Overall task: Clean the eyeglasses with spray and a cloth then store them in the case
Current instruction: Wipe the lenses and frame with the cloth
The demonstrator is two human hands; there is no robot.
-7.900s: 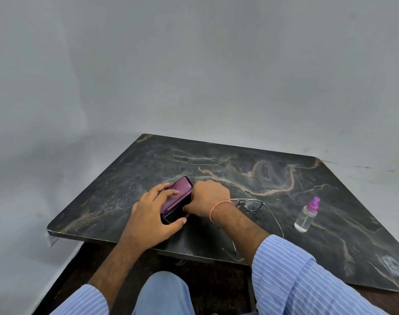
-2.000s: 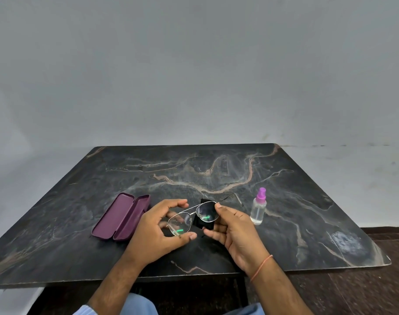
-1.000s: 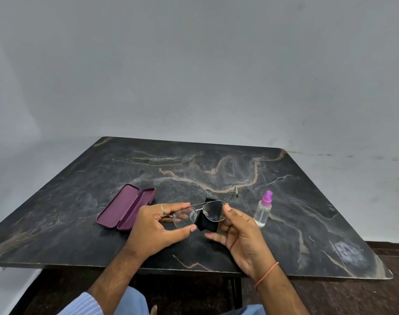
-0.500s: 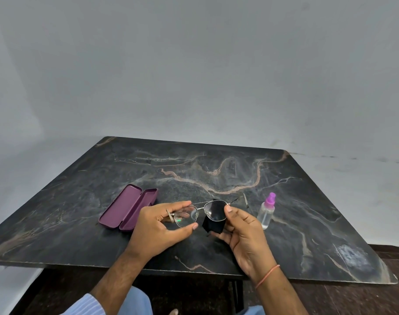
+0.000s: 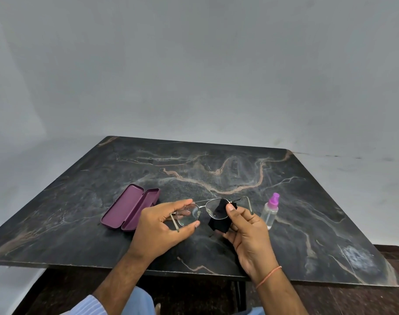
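Eyeglasses (image 5: 203, 211) held up off the desk (image 5: 307, 223), between both hands, lenses facing the person.

Left hand (image 5: 158, 228): grip pinches the rim of the left lens, thumb below, forefinger above. Likely so the frame stays steady while the other lens is rubbed, with no fingers on the glass being cleaned.

Right hand (image 5: 248, 235): grip pinches a black cloth (image 5: 219, 217) against the right lens, thumb on the near face, cloth folded round the lens. Judged to be mid-wipe.

Case (image 5: 130, 206) lies open on the desk just left of the hands, hollow side up, probably ready for storing. Spray bottle (image 5: 270, 211) stands upright just right of the right hand, untouched, within reach.

Count: one pair of eyeglasses, one cloth, one case, one spray bottle, two hands.
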